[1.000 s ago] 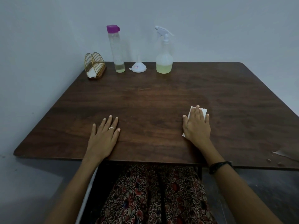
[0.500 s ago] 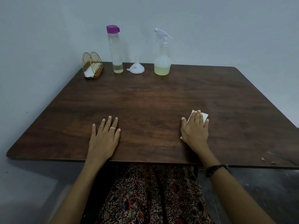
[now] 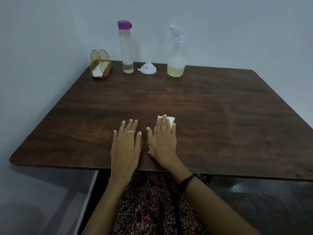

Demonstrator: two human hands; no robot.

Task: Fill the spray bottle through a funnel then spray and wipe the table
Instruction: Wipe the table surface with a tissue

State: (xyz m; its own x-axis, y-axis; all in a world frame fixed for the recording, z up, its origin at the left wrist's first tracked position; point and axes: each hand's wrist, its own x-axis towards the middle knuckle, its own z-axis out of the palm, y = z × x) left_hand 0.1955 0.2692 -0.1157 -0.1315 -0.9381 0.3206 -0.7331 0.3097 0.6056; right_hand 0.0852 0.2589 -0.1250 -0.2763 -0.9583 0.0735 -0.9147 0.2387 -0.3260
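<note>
— Since a second ago the right hand [image 3: 162, 141] has slid its white tissue [image 3: 170, 120] leftward across the bench [image 3: 220, 133] until it lies just beside the left hand [image 3: 126, 145].

— How are the hands set?

— Both flat, fingers straight. The right presses the tissue down under its palm; the left rests on bare wood, holding nothing.

— And the spray bottle [image 3: 176, 55]?

— Upright at the far edge, trigger head on, pale yellow liquid in its base. The funnel [image 3: 147, 67] sits upturned beside it, the purple-capped bottle [image 3: 125, 46] further left.

— So which step is this?

— Wiping, by the look of it; filling seems done. A faint damp arc shows to the right, so the next stroke likely needs to press the tissue back across that patch.
</note>
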